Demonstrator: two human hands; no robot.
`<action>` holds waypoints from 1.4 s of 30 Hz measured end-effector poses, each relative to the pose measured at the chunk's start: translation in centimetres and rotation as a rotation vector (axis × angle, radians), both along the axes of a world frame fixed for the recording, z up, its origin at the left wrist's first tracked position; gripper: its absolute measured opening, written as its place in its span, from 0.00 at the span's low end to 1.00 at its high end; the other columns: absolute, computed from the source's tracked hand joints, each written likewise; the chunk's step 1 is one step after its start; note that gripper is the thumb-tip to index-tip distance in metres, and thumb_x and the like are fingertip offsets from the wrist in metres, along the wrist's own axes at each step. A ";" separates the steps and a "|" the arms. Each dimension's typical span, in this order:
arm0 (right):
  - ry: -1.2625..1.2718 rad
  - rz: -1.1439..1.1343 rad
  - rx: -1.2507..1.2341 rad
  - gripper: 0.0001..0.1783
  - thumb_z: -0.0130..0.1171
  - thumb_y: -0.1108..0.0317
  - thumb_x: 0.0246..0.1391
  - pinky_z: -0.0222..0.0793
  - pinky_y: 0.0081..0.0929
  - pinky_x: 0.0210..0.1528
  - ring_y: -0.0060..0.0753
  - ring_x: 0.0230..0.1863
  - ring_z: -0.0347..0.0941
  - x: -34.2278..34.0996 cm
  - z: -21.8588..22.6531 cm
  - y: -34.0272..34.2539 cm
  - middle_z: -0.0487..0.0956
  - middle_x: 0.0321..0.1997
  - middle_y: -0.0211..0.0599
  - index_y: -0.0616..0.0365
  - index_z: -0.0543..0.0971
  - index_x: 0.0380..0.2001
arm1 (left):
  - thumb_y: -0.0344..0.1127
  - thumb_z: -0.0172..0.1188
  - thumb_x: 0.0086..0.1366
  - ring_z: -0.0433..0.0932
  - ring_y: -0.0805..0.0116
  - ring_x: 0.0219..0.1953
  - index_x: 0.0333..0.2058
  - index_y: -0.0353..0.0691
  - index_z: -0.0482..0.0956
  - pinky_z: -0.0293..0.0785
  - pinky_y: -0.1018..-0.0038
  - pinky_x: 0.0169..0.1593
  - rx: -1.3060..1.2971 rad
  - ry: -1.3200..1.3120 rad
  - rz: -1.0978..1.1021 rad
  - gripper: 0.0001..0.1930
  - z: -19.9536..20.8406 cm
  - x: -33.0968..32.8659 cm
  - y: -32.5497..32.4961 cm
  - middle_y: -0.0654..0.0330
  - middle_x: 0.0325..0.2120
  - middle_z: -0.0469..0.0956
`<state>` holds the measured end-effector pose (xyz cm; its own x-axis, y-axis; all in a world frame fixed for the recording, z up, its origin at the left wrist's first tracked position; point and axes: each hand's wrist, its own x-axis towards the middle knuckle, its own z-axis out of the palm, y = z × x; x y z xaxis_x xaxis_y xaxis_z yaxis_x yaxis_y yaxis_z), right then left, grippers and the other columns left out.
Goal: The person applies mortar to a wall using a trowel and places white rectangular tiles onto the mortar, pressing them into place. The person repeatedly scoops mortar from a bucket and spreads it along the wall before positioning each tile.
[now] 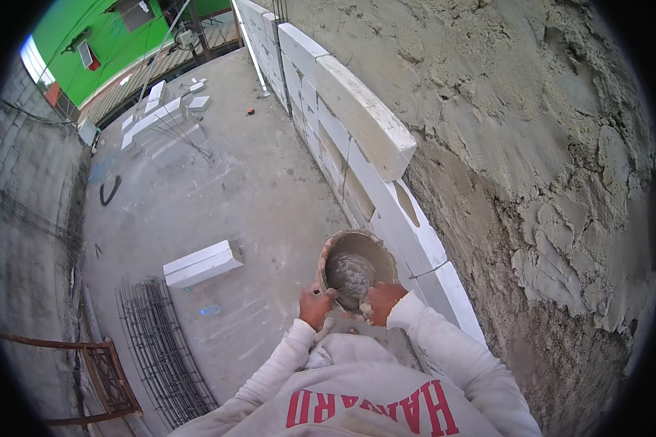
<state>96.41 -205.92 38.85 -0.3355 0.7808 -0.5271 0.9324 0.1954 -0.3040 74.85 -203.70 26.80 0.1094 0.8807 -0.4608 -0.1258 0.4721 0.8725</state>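
Note:
A round bucket [381,256] crusted with dried mortar is held in front of my body, its mouth facing up toward me. Wet grey mortar [351,274] lies inside it. My left hand [317,305] is closed on the bucket's near left rim. On the near right rim, my right hand [383,303] is closed too, its fingers partly hidden. Just to the right runs a low wall of white blocks [393,218], close to the bucket. One long block [364,113] sits on top of that wall.
A rough mortar-covered wall [503,146] rises on the right. White blocks [204,264] lie on the concrete floor [255,189], with more blocks [164,120] farther off. Bundled steel mesh [164,353], a plastic bottle [210,310] and a rusty metal frame [109,375] are at the left.

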 end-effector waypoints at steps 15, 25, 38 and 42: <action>-0.110 0.042 0.075 0.22 0.71 0.54 0.48 0.76 0.47 0.57 0.52 0.54 0.82 -6.8 3.5 11.5 0.85 0.48 0.49 0.58 0.85 0.41 | 0.30 0.65 0.56 0.80 0.73 0.29 0.37 0.33 0.88 0.78 0.69 0.37 0.041 0.219 -0.045 0.11 1.4 -6.4 5.7 0.61 0.25 0.85; 0.047 -0.010 -0.273 0.23 0.69 0.48 0.53 0.78 0.45 0.43 0.59 0.39 0.83 -1.7 -13.0 14.5 0.87 0.37 0.51 0.59 0.88 0.34 | 0.28 0.64 0.57 0.78 0.73 0.27 0.38 0.30 0.87 0.77 0.71 0.33 0.033 0.052 -0.031 0.11 0.2 -7.8 7.3 0.61 0.28 0.84; -0.196 -0.158 0.132 0.24 0.71 0.53 0.50 0.69 0.47 0.56 0.49 0.53 0.80 -8.1 -1.6 10.8 0.84 0.46 0.46 0.55 0.82 0.46 | 0.27 0.61 0.60 0.81 0.72 0.21 0.40 0.31 0.86 0.81 0.69 0.27 0.186 0.288 -0.099 0.11 5.3 -9.8 9.9 0.59 0.22 0.82; -0.302 -0.299 0.244 0.23 0.70 0.53 0.52 0.71 0.44 0.55 0.47 0.51 0.82 -6.4 -4.5 10.3 0.85 0.45 0.45 0.56 0.82 0.46 | 0.25 0.61 0.60 0.81 0.71 0.19 0.40 0.31 0.86 0.81 0.71 0.23 0.127 0.246 -0.186 0.11 5.6 -8.5 10.1 0.58 0.21 0.82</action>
<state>89.96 -195.63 34.39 0.0614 0.9326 -0.3556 0.9980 -0.0619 0.0100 66.33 -193.62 32.45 0.1727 0.9081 -0.3815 0.1741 0.3530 0.9193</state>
